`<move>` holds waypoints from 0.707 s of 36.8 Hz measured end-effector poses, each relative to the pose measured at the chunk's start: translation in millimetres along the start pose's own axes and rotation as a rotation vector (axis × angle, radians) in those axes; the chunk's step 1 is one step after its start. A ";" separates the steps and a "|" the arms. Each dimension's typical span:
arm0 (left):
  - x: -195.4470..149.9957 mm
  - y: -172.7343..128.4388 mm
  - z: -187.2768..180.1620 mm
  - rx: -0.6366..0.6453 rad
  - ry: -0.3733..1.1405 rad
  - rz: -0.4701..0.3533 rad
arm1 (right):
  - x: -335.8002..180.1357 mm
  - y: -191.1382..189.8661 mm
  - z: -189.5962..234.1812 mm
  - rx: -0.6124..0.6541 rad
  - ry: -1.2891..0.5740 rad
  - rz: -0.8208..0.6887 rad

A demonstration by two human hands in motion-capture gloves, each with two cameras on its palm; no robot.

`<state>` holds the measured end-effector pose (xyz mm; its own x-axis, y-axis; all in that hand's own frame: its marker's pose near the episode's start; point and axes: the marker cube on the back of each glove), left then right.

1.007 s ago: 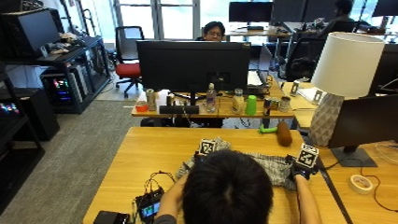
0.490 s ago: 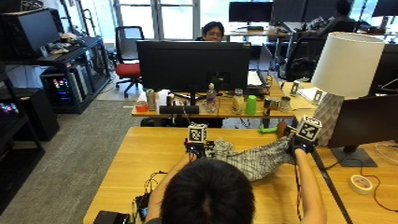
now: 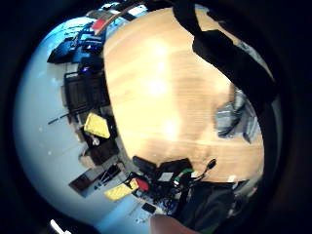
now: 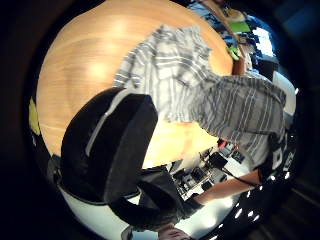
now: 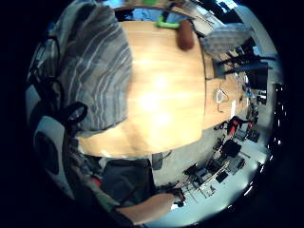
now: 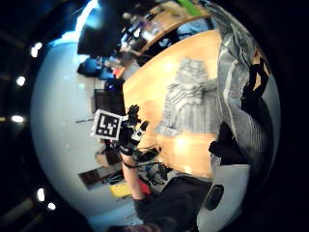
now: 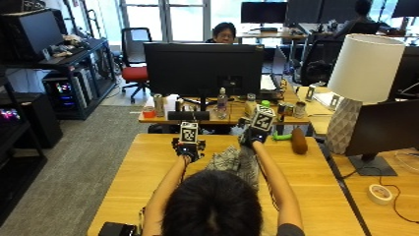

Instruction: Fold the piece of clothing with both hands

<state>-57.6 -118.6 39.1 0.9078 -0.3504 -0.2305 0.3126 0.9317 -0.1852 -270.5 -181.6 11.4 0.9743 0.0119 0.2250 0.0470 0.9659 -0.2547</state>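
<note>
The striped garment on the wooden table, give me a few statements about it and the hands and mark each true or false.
1. The garment is grey with stripes. True.
2. The garment lies flat and neatly folded. False: part of it hangs lifted off the table.
3. Both arms reach forward over the table. True.
4. The right hand rests in the person's lap. False: it is raised above the table.
5. The left hand wears a black glove. True.

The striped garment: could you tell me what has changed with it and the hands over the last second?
Both hands, left hand and right hand, have reached forward and up, lifting the striped garment off the table; the right is higher. The lamp and brown bottle stayed put.
</note>
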 end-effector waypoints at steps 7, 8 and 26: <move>-40.6 15.6 -2.3 -0.027 -0.073 -0.138 | -96.5 29.8 87.1 -0.143 0.035 -0.144; -45.6 18.2 -2.5 -0.031 -0.069 -0.146 | -106.0 27.3 103.1 -0.173 0.035 -0.146; -79.5 14.5 9.0 -0.138 0.002 -0.102 | -154.5 32.3 93.1 -0.142 -0.342 -0.502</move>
<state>-122.7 -76.4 63.4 0.8727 -0.4428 -0.2059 0.3616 0.8694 -0.3368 -440.1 -128.2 55.9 0.7015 -0.3297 0.6319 0.5327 0.8316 -0.1575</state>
